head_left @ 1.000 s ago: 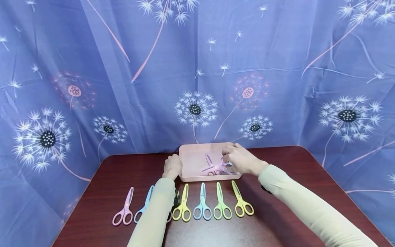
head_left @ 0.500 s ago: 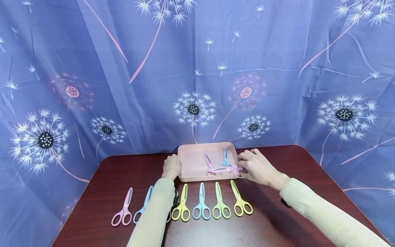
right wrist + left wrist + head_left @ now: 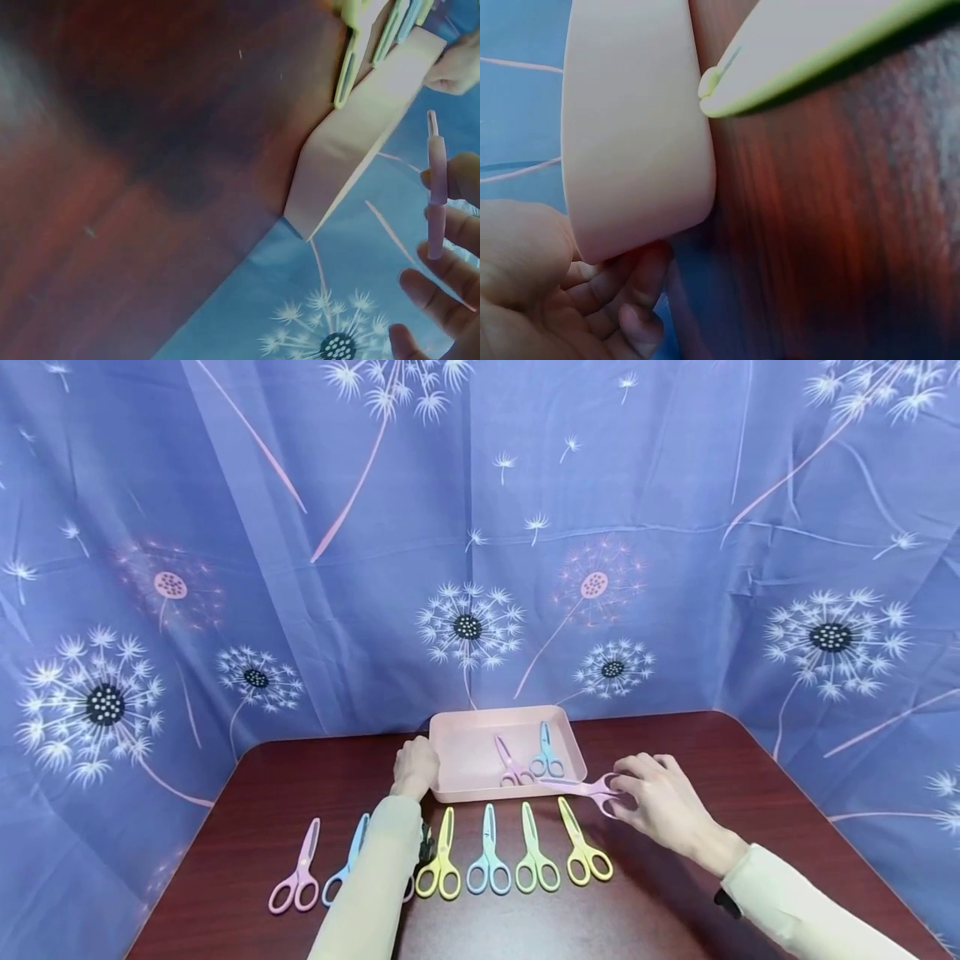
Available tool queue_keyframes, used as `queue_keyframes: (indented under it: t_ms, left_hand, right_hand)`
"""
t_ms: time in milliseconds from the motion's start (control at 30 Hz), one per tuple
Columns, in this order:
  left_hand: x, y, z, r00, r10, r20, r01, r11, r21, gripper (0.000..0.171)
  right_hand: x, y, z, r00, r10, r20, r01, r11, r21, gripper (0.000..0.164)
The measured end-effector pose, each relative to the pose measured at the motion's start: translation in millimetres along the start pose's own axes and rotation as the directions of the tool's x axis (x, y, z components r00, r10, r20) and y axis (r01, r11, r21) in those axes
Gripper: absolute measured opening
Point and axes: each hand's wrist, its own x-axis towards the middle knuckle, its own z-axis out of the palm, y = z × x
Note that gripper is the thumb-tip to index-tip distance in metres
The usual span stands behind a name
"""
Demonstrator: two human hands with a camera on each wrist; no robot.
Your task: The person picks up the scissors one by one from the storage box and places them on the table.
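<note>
My right hand (image 3: 663, 802) holds a pair of lilac scissors (image 3: 597, 788) by the handle loops, the blades pointing left across the tray's front right corner. In the right wrist view these scissors (image 3: 437, 180) appear edge-on between thumb and fingers. My left hand (image 3: 416, 767) grips the left end of a shallow pink tray (image 3: 480, 795); the left wrist view has its fingers (image 3: 649, 277) curled at the tray's end wall (image 3: 637, 127). Inside the tray lie another pair of lilac scissors (image 3: 513, 766) and a pair of blue scissors (image 3: 545, 745).
Several scissors lie in a row before the tray, blades away: lilac (image 3: 303, 874), blue (image 3: 351, 860), yellow (image 3: 446, 860), blue (image 3: 489, 852), green (image 3: 532, 852) and yellow (image 3: 581, 847). My left sleeve (image 3: 375, 881) hides part of the row. A blue dandelion curtain (image 3: 360, 635) hangs behind the table.
My right hand has drawn the lilac scissors out of the tray to the right and toward me, uncovering the blue scissors. The left hand keeps its hold on the tray.
</note>
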Motion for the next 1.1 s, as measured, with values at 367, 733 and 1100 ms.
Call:
queue_keyframes:
  t_ms: [367, 733, 1100]
  left_hand:
    - [3.5, -0.2, -0.1, 1.000, 0.016, -0.020, -0.016, 1.000, 0.000, 0.027]
    - [1.2, -0.6, 0.4, 1.000, 0.010, -0.016, -0.010, 1.000, -0.006, 0.024]
    - [0.2, -0.2, 1.1, 1.000, 0.022, -0.001, -0.022, 1.000, -0.003, 0.020]
  right_hand:
    - [-32.5, -7.4, -9.2, 0.978, 0.206, -0.041, -0.208, 0.978, -0.033, 0.019]
    - [-64.0, -26.2, -12.2, 0.893, 0.450, -0.001, -0.449, 0.891, -0.073, 0.016]
    - [-70.3, -29.9, -17.9, 0.787, 0.597, 0.155, -0.585, 0.802, -0.118, 0.014]
